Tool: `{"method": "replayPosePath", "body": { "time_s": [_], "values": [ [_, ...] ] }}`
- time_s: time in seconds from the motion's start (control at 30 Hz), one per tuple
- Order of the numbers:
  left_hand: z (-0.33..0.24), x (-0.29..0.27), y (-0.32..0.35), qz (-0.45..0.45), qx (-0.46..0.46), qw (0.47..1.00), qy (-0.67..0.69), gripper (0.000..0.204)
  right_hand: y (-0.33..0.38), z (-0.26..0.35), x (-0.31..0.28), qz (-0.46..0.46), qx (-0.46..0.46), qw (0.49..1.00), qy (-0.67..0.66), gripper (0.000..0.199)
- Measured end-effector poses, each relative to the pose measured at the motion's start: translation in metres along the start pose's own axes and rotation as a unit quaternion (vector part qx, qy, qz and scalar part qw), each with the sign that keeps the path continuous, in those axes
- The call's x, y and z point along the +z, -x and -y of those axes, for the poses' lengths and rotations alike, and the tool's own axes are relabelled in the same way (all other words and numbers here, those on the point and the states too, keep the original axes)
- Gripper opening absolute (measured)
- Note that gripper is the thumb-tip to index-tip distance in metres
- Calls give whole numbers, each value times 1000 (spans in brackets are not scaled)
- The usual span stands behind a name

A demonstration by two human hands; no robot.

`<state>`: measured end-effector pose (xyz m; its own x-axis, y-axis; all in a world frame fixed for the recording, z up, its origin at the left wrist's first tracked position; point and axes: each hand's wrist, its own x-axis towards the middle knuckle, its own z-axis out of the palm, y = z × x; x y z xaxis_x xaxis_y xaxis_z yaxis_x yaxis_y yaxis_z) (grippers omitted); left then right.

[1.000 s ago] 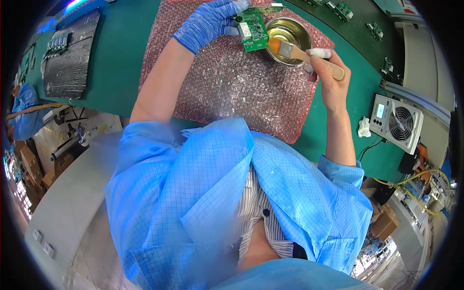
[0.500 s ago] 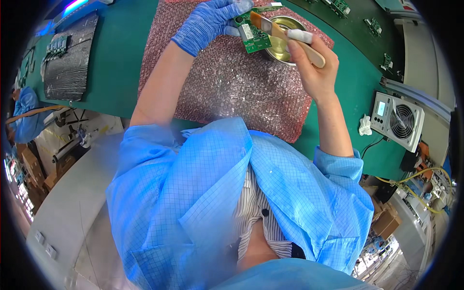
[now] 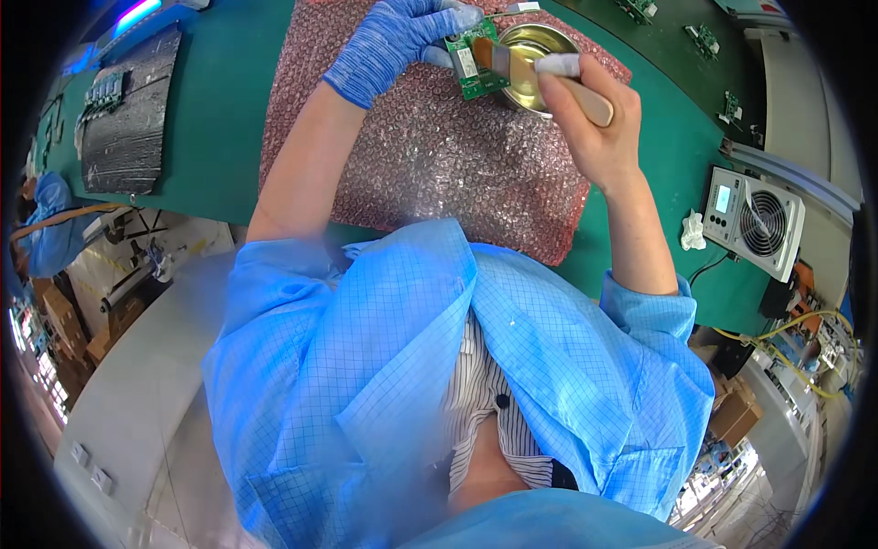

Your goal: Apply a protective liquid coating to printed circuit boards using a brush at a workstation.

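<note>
My left hand (image 3: 398, 41), in a blue glove, holds a small green circuit board (image 3: 476, 64) above a pink bubble-wrap sheet (image 3: 439, 156). My bare right hand (image 3: 594, 119) grips a wooden-handled brush (image 3: 549, 71); one fingertip wears a white cot. The bristles lie on the board's upper right edge. Just behind the board stands a round metal bowl (image 3: 540, 46) with yellowish liquid in it.
The bubble wrap lies on a green bench mat (image 3: 215, 119). A dark tray of parts (image 3: 128, 110) is at the left. A small grey fan unit (image 3: 754, 220) stands at the right, and more green boards (image 3: 704, 37) lie at the far right. Another person's blue sleeve (image 3: 50, 224) shows at the left edge.
My right hand has carried the brush left from the bowl's rim onto the circuit board. My left hand has kept the board beside the bowl, shifting it slightly.
</note>
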<state>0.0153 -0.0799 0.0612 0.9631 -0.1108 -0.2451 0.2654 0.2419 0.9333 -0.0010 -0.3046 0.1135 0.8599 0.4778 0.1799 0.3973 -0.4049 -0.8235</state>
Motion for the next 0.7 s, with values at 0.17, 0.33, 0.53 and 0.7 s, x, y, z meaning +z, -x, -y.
{"method": "replayPosePath", "body": {
  "time_s": [0.17, 0.33, 0.53, 0.7],
  "values": [
    [-7, 3, 2, 38, 37, 998, 19, 20, -11, -6, 8, -3, -82, 996, 23, 16],
    [-2, -3, 5, 21, 24, 999, 10, 19, 4, 1, -4, 99, 0, 994, 48, 16],
    [-3, -5, 4, 35, 11, 999, 25, 20, 1, -15, -19, 2, 61, 993, -98, 19],
    [-3, -4, 7, 40, 11, 997, 60, 21, 6, -24, -11, 8, 100, 980, -171, 23]
  ]
}}
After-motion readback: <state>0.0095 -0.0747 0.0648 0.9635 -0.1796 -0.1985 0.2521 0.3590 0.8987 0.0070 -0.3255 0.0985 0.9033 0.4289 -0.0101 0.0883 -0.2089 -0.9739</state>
